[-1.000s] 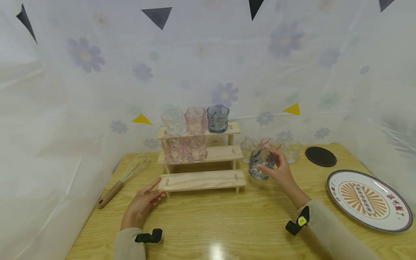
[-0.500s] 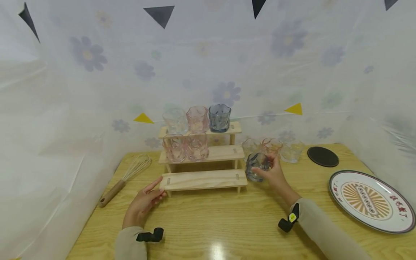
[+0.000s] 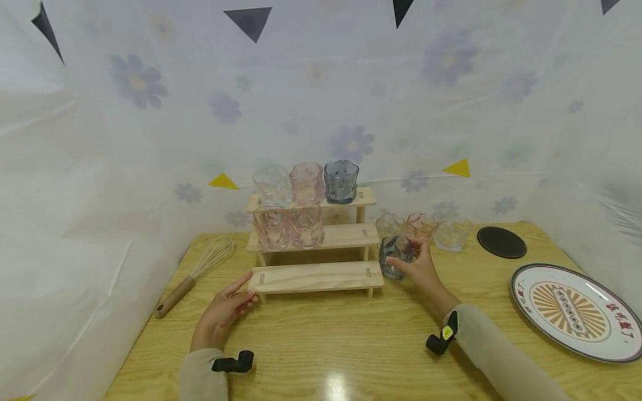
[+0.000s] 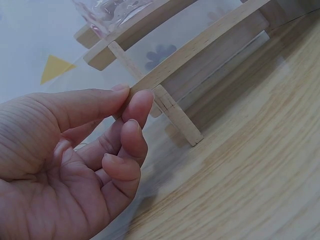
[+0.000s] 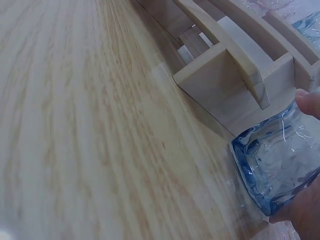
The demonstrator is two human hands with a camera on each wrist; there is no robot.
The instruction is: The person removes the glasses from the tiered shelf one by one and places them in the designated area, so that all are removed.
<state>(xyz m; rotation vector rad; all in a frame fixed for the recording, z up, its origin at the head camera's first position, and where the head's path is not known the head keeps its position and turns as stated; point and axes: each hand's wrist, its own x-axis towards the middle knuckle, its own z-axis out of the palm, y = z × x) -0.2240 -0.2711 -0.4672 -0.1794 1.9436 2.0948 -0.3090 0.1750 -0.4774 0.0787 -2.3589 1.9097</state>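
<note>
A three-step wooden stand (image 3: 317, 277) stands mid-table. Its bottom step's left end is pinched between thumb and finger of my left hand (image 3: 220, 316); the left wrist view shows the thumb (image 4: 120, 90) against the board's corner. My right hand (image 3: 423, 273) grips a blue-grey glass (image 3: 395, 256) just right of the stand, and in the right wrist view this glass (image 5: 272, 160) appears tilted. On the top step are a clear glass (image 3: 272, 185), a pink glass (image 3: 306, 182) and a blue glass (image 3: 341, 181). Two pink glasses (image 3: 271, 227) occupy the left of the middle step.
Behind the held glass stand a clear glass (image 3: 389, 224), a pinkish glass (image 3: 422, 225) and another clear glass (image 3: 452, 234). A black round mat (image 3: 501, 242) and a printed plate (image 3: 536, 334) lie at right. A whisk (image 3: 185, 287) lies at left.
My right hand has carried the blue-grey glass slightly left and down, closer to the stand. The left hand keeps its hold on the bottom step. The head view has shifted a little.
</note>
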